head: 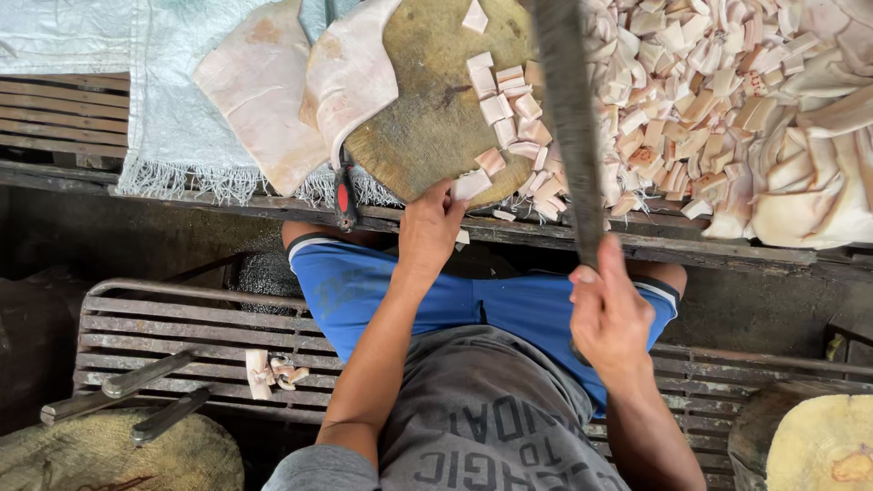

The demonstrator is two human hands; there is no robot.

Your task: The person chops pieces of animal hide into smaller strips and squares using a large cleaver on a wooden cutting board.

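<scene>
**Hands at the round chopping block**

Left hand [431, 225] gripped a pale cut piece [472, 185] at the near edge of the round wooden chopping block [427, 118]. Right hand [607, 309] was closed around the handle of a long cleaver [568, 109] — blade raised, blurred, over the block's right side. More cut cubes [511, 118] lay on the block's right half. A large slab [350, 68] draped its left edge — a heap of cut pieces [709, 100] spread right of the block.
</scene>
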